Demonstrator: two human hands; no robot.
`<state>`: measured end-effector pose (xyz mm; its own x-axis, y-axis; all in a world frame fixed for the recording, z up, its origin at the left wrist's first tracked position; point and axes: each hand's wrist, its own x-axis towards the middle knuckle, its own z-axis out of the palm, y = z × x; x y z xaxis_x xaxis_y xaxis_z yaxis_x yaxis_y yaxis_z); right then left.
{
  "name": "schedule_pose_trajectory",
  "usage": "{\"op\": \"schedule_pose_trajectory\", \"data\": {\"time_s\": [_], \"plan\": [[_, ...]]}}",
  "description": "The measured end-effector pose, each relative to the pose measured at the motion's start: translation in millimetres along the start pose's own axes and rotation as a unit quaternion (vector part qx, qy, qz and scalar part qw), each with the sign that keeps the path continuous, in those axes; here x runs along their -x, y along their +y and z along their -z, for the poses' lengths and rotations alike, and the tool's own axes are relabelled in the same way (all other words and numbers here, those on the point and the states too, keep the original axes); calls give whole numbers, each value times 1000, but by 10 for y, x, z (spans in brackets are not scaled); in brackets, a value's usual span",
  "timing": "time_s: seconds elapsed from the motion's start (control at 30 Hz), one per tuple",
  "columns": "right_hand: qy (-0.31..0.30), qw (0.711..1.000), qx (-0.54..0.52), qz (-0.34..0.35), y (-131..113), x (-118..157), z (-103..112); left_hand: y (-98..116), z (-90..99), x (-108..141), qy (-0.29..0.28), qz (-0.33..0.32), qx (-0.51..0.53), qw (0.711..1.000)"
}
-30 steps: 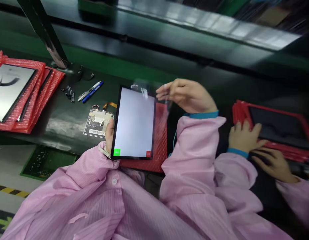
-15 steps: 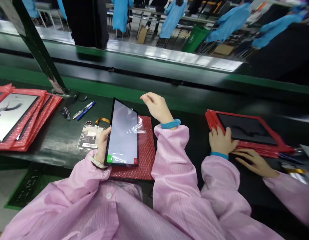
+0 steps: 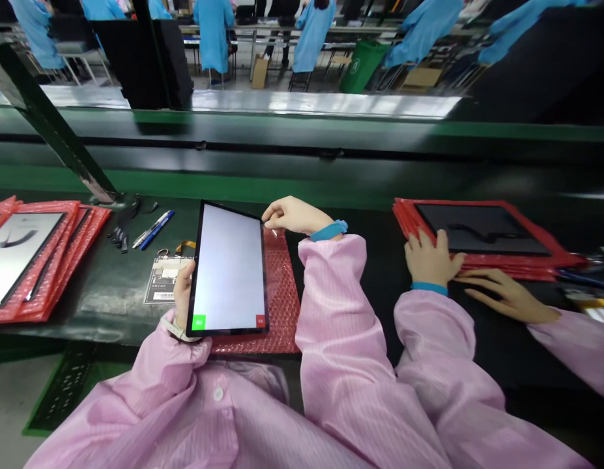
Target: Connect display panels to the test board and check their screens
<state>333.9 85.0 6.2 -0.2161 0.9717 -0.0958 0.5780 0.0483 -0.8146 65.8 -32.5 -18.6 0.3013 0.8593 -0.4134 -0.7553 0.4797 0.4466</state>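
Note:
A lit tablet screen (image 3: 229, 270) with a white display, a green square at its lower left and a red one at its lower right stands tilted above a red bubble-wrap sheet (image 3: 283, 293). My left hand (image 3: 183, 296) grips the screen's left edge. At its upper right corner, my right hand (image 3: 294, 215) is closed in a pinch, wearing a blue wristband; what the fingertips hold is too small to name. Left of the screen lies a circuit board (image 3: 162, 280) with an orange flex cable, partly hidden by my left hand.
Red bubble-wrap sleeves with panels (image 3: 52, 260) lie at the left, near pens (image 3: 154, 230) and small black parts (image 3: 118, 239). At the right, a co-worker's hands (image 3: 431, 260) rest by another red stack (image 3: 482, 259). A green post (image 3: 52, 124) rises at the left.
My right hand has come down to the screen's upper right corner. The screen has turned to face the camera more squarely, and the clear film glare over its right edge is gone. The view has shifted.

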Motion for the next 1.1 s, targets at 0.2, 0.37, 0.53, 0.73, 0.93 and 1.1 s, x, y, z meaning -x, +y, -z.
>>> {"op": "schedule_pose_trajectory", "data": {"time_s": [0.2, 0.37, 0.53, 0.73, 0.93, 1.1], "plan": [[62, 995, -26, 75, -130, 143, 70, 17, 33, -50, 53, 8, 20, 998], [80, 976, -79, 185, -348, 230, 65, 25, 151, -95, 10, 15, 37, 999], [65, 967, -136, 207, -436, 225, 31, 74, 195, -82, 38, 22, 60, 997], [90, 956, -173, 221, -474, 285, 57, 90, 225, -95, 42, -20, 61, 997], [116, 966, -75, 218, -463, 199, -61, 64, 168, -46, 51, -27, 91, 994], [169, 967, 148, 120, -452, 100, -197, 63, 217, -20, 52, -15, 50, 997]]}}
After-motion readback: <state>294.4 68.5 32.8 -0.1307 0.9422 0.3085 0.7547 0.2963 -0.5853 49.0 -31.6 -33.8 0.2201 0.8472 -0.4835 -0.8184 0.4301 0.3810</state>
